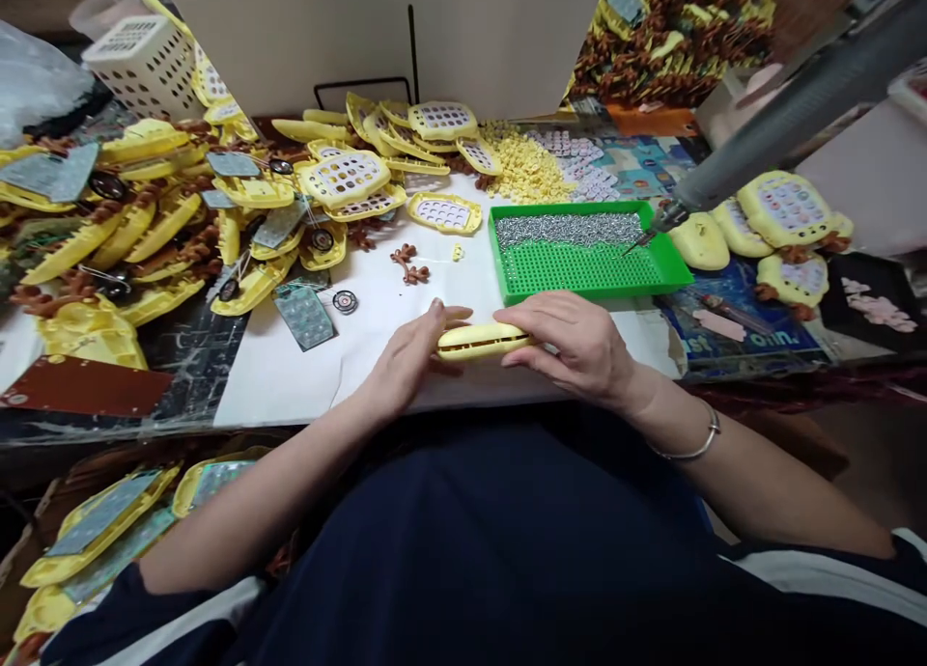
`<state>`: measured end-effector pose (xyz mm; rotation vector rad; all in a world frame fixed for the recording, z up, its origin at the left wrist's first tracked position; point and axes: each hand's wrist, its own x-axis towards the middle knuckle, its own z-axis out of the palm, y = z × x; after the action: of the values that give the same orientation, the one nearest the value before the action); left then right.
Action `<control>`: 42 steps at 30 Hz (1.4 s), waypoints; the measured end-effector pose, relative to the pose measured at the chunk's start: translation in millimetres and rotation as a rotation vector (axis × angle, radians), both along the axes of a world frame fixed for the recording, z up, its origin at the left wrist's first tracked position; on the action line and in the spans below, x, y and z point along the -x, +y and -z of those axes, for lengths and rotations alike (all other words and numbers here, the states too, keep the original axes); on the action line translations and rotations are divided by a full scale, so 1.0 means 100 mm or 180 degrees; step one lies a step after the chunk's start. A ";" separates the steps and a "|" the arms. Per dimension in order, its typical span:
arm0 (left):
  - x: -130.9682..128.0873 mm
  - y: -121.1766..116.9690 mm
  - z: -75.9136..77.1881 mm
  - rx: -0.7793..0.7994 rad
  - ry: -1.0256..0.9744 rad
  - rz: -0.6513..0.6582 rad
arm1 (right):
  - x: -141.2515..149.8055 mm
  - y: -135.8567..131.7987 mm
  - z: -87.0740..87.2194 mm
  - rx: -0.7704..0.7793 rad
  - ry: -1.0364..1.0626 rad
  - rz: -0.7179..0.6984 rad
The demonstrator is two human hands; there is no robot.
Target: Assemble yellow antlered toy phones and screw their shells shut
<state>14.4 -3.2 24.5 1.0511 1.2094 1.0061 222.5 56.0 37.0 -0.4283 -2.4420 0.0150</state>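
Between my two hands, above the front of the white work sheet [290, 386], is a yellow plastic toy casing [482, 341], seen edge-on with a dark gap along its seam. My left hand [409, 357] grips its left end, fingers behind and below. At the right end, my right hand [569, 343] is closed on it with the thumb underneath. Just behind them lie brown antler-shaped pieces [410, 263], a small yellow piece [458, 252] and a yellow casing half with holes [444, 212]. A circuit board [305, 316] wired to a round speaker [346, 302] lies to the left.
A green tray [594, 292] of screws stands behind my right hand, with a hanging electric screwdriver [724, 164] over its right end. Yellow casings [159, 222] heap at left; assembled toys [786, 212] sit at right. A cardboard panel [449, 48] stands behind.
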 end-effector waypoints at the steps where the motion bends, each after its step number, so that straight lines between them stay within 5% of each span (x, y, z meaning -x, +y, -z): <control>1: 0.02 -0.03 0.02 -0.0575 0.0416 0.0022 | 0.00 -0.01 -0.01 0.0160 0.0017 0.0012; 4: 0.06 -0.10 0.08 -0.2041 0.1338 0.0266 | 0.01 -0.04 -0.02 0.0445 0.0092 0.0013; 7: 0.06 -0.13 0.12 -0.2539 0.1704 0.0344 | 0.03 -0.07 -0.02 0.0635 0.0120 -0.0022; 26: 0.01 -0.30 0.17 -0.2150 0.1213 -0.0112 | 0.08 -0.11 -0.07 0.1360 -0.0028 -0.0137; 30: 0.01 -0.32 0.14 -0.1781 0.0905 -0.0002 | 0.08 -0.12 -0.06 0.1124 0.0072 -0.0155; 36: 0.07 -0.21 -0.01 -0.0026 -0.0331 0.1034 | 0.11 -0.09 -0.07 0.0617 0.0007 -0.0995; 42: 0.00 -0.18 0.04 0.0899 -0.1538 0.1432 | 0.13 -0.06 -0.14 0.0767 -0.0401 -0.0959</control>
<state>14.0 -21.0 20.0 0.7501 0.6530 0.6581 210.0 49.7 50.8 -0.1639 -2.6179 0.4254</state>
